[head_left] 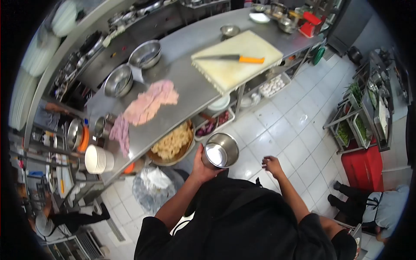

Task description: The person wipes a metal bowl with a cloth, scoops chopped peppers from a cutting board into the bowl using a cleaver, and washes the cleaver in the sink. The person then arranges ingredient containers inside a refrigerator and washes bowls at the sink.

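Observation:
My left hand (202, 169) grips a round stainless steel container (232, 149) by its side, with the open top facing me; its inside is shiny and looks bare. The container is in front of my body, beside the steel counter's edge. My right hand (271, 166) hangs over the tiled floor to the right, fingers loosely bent and a little apart, with nothing visible in it. Nearest the container, below the counter, are a wide bowl of pale yellow chopped food (171, 143) and a crate of red onions (212, 125).
On the steel counter (186, 93) lie crumpled pink cloths (149, 102), metal bowls (145, 54) and a cutting board (216, 76) with an orange-handled knife (251, 60). White tubs (97, 159) stand at its left end. A plastic-lined bin (151, 190) is below. Two people work at either side.

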Action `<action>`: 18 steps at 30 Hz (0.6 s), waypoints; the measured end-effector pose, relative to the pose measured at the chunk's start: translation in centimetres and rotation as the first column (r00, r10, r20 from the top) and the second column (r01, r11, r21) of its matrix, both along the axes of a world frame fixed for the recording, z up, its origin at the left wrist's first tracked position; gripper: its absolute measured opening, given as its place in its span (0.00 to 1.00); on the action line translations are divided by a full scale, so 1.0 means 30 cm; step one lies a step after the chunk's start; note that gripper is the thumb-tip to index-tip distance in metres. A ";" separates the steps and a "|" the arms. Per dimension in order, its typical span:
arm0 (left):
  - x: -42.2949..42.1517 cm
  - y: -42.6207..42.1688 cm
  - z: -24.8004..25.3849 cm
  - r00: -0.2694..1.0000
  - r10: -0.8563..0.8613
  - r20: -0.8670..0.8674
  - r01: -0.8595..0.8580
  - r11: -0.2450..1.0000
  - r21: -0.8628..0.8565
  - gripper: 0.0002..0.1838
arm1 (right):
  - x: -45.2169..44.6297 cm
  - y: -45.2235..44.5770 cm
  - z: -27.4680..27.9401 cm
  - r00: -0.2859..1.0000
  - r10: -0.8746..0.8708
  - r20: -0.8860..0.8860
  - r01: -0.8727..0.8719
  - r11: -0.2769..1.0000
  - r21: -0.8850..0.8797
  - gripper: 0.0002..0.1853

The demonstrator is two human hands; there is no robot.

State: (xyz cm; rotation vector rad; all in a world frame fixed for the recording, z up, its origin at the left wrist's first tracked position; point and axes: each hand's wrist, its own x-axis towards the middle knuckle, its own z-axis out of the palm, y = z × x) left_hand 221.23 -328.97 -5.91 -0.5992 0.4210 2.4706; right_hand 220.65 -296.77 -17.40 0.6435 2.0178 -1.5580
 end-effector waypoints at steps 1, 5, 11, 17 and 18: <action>-0.058 0.024 0.023 0.999 -0.041 -0.021 0.041 0.999 -0.003 0.37 | -0.008 0.043 0.018 0.996 -0.094 0.004 0.094 0.995 -0.034 0.17; -0.264 0.204 0.109 0.976 -0.216 0.042 0.217 0.975 -0.044 0.35 | 0.030 0.233 -0.036 0.914 -0.406 0.017 0.407 0.913 -0.031 0.17; -0.543 0.624 0.121 0.871 -0.484 -0.085 0.484 0.875 -0.024 0.31 | 0.114 0.509 -0.156 0.565 -0.816 0.123 0.822 0.544 -0.169 0.12; -0.802 1.019 0.138 0.830 -0.557 0.027 0.557 0.830 -0.014 0.37 | -0.042 0.845 -0.065 0.265 -0.948 0.178 0.813 0.120 -0.569 0.15; -0.831 1.078 0.199 0.844 -0.535 0.033 0.535 0.838 -0.108 0.39 | -0.099 0.907 -0.014 0.245 -0.956 0.163 0.805 0.107 -0.583 0.15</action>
